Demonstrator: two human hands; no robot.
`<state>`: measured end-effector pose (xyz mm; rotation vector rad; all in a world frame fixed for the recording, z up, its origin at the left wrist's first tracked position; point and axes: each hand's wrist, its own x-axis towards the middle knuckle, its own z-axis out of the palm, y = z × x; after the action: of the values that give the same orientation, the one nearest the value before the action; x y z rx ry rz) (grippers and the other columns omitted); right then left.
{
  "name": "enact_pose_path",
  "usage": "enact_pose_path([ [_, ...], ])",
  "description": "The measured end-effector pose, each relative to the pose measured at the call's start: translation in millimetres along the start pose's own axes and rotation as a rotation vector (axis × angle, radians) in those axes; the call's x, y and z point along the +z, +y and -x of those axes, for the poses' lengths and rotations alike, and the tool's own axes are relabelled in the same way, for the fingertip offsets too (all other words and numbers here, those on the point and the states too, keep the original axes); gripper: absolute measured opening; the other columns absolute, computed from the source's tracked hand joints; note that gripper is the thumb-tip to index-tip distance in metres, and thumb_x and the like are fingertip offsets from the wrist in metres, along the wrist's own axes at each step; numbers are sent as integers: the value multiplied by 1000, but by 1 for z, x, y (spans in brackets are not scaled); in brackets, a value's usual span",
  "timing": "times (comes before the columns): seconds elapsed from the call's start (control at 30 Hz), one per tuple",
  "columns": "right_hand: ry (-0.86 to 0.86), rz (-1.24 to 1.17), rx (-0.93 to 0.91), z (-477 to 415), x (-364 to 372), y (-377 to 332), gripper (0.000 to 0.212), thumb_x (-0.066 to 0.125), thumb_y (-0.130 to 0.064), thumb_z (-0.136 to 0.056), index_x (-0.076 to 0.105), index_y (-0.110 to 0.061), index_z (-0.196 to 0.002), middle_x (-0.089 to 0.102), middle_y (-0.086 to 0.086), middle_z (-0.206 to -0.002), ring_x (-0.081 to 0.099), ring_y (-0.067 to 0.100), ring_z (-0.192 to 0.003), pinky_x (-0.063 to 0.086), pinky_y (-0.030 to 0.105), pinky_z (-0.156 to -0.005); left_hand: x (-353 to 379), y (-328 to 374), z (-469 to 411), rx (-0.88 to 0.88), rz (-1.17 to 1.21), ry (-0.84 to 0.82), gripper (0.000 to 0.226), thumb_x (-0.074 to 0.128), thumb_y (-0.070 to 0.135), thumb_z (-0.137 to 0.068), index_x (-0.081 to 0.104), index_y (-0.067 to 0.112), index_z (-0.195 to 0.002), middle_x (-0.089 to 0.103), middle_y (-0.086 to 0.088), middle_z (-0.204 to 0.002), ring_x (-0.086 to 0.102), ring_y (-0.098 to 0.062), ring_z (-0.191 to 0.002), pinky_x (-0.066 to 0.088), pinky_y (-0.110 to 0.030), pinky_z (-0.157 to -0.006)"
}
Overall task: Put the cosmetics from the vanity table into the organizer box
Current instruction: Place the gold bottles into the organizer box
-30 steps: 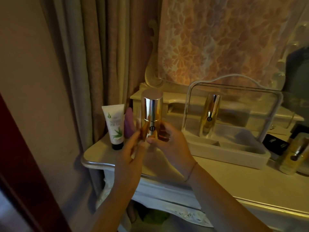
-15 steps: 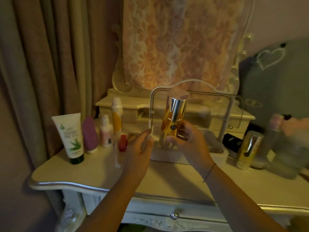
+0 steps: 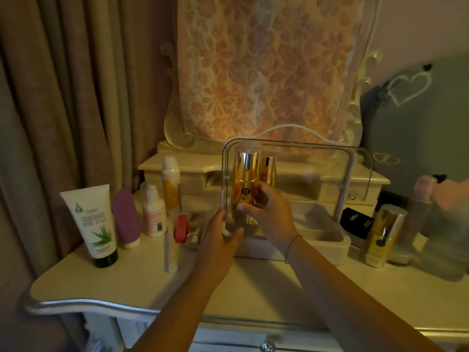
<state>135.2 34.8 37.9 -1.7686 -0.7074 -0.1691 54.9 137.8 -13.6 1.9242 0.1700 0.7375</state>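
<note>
Over the organizer box [image 3: 327, 243] a gold bottle [image 3: 246, 179] is gripped by the fingers of the right hand [image 3: 269, 214], the box corner is clasped by the left hand [image 3: 218, 240], a second bottle [image 3: 269, 168] is already stowed inside, and tubes [image 3: 92, 224] are left on the desk [image 3: 142, 283].

Home bedroom, prob.: ornate cream vanity [image 3: 253, 288] w/ mirror [image 3: 175, 128] under floral cloth [image 3: 266, 72], heavy curtains [image 3: 76, 85] at left, cosmetics [image 3: 94, 224] lined along its top.

Your right hand [image 3: 269, 217] covers the base of the gold bottle [image 3: 247, 174]; the second gold bottle [image 3: 269, 168] behind it is half hidden. The pink-topped bottle [image 3: 422, 199] at right is blurred.
</note>
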Motion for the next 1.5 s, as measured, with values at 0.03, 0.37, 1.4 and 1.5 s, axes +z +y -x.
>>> enact_pose_path([
  [0.03,-4,15,-3,-1,2,-1,40,76,-21,-76,61,-22,-112,64,-14,-101,57,-3,-95,45,8,-78,0,-1,-1,5,-6,1,45,61,23,-86,37,52,-110,43,32,-106,46,21,-94,38,-2,-71],
  [0.37,86,105,-17,-2,12,-1,35,76,-20,-76,62,-23,-107,66,-9,-99,60,6,-95,46,15,-81,-1,-4,-2,6,-51,2,46,59,26,-87,37,47,-121,49,24,-105,56,8,-72,40,-6,-61],
  [1.4,351,442,186,-14,9,25,61,80,-52,-62,43,-26,-102,50,-5,-96,54,16,-92,44,27,-71,4,-18,-5,-52,-64,-3,62,59,38,-86,32,26,-141,41,3,-142,36,10,-100,30,-23,-87],
  [1.5,287,461,266,-20,6,27,106,82,-52,-58,25,-19,-140,38,11,-137,41,30,-128,46,43,-99,5,-19,-5,-46,-54,2,62,59,39,-86,32,25,-140,42,4,-140,37,16,-90,32,-23,-85],
])
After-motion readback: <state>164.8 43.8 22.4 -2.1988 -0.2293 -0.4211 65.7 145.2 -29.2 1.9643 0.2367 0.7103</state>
